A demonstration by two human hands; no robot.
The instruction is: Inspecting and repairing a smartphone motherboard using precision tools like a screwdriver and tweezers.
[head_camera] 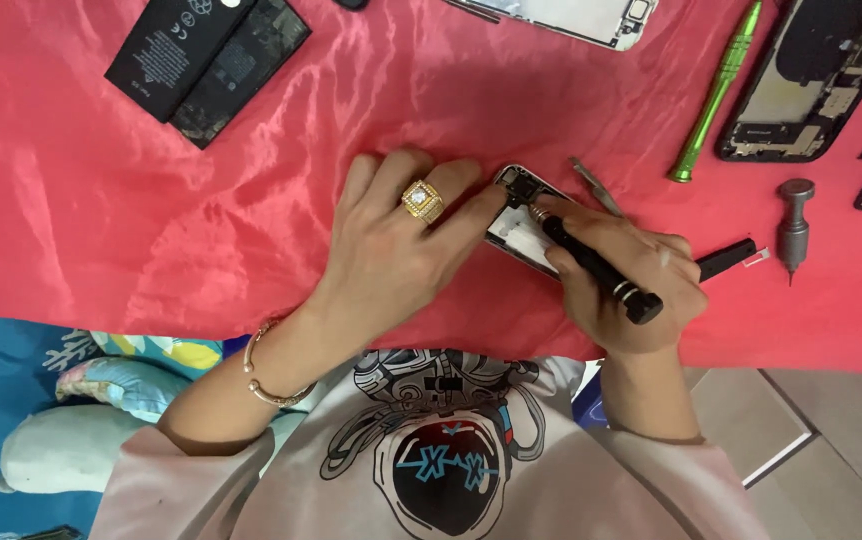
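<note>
My left hand [401, 235], with a gold ring on one finger, rests flat on the red cloth [151, 200] and presses its fingertips against an opened phone body [521, 225]. My right hand [626, 280] grips a black screwdriver [596, 268] whose tip points into the top corner of the phone, near the camera. The right hand covers most of the phone. A second black tool [731, 258] sticks out from behind that hand.
Two black batteries [206, 55] lie at the far left. A green screwdriver [718, 90], metal tweezers [596, 187], a grey driver bit [794, 225], another opened phone [811, 80] and a white phone part [571, 15] lie at the back and right.
</note>
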